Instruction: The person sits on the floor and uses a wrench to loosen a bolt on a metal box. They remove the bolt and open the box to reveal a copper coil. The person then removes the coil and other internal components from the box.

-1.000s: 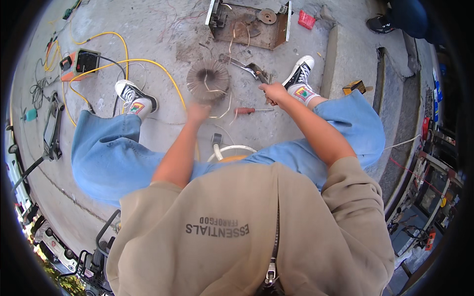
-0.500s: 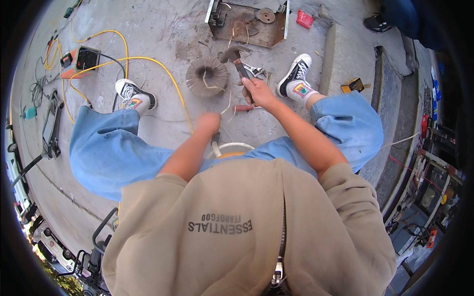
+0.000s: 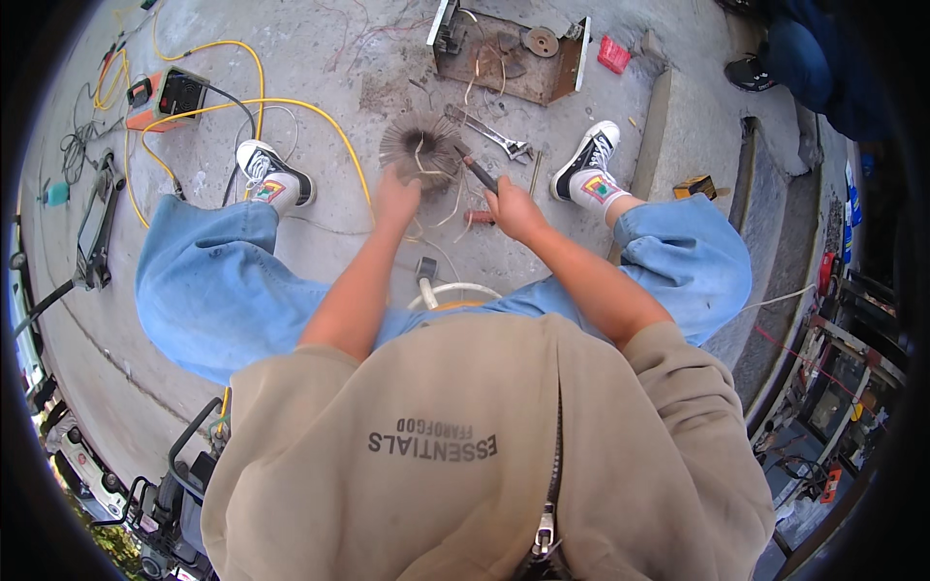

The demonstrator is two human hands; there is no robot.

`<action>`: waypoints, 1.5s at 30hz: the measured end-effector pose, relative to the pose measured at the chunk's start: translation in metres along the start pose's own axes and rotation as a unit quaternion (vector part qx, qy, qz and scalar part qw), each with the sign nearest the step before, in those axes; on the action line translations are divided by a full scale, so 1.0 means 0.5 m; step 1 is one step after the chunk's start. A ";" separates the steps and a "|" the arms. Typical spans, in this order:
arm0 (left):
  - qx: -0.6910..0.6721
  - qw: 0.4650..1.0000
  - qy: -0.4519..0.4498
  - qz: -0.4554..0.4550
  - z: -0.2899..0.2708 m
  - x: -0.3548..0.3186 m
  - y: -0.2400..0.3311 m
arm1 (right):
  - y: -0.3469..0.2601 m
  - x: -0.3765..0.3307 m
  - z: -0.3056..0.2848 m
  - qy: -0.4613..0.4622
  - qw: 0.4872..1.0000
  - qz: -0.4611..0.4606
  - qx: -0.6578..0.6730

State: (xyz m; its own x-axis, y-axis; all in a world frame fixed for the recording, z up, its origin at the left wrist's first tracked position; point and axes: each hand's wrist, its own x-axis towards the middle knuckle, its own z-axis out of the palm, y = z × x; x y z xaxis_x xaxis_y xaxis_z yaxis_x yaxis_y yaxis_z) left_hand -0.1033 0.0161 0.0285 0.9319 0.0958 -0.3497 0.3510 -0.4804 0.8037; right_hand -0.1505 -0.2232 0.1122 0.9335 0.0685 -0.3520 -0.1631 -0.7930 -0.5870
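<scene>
My right hand [image 3: 516,210] is closed around the dark handle of a hammer [image 3: 478,173], whose head end points toward the round part and shows only narrowly. On the ground to its left sits a round metal part with many thin radial fins [image 3: 422,145] and a dark hole in its middle. My left hand [image 3: 396,199] is at the near left rim of this finned part, its fingers curled against it and partly hidden. Beyond the hammer lies an adjustable wrench [image 3: 509,145]. A tool with a red handle [image 3: 479,217] lies near my right hand.
An open rusty metal casing [image 3: 557,82] stands beyond the finned part. An orange box-shaped machine [image 3: 160,102] with yellow cable [image 3: 325,118] is at the left. A pale-handled hammer [image 3: 426,270] lies close in front of me. At the right is a concrete step [image 3: 673,136]; another person's shoe [image 3: 751,75] shows beyond.
My left hand has moved forward from near the pale-handled hammer to the finned part. The hammer in my right hand has dropped and turned, its head now less visible.
</scene>
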 end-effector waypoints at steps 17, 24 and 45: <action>-0.067 0.975 -0.199 -0.071 -0.023 -0.063 0.084 | 0.001 0.010 -0.021 -0.055 0.991 0.067 0.102; 0.403 0.833 -0.369 0.084 0.026 -0.139 0.051 | -0.008 -0.006 -0.010 0.019 0.993 -0.049 0.106; 0.460 0.852 -0.080 0.236 0.038 -0.024 0.172 | 0.127 0.005 -0.064 -0.027 0.965 0.248 -0.079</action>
State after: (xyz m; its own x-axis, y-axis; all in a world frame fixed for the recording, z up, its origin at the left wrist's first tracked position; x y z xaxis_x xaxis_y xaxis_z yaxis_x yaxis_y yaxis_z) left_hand -0.0861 -0.0430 0.0924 0.8997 -0.3815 -0.2123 -0.3474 -0.9201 0.1811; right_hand -0.1483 -0.2927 0.0972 0.7349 -0.3153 -0.6004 -0.5308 -0.8185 -0.2199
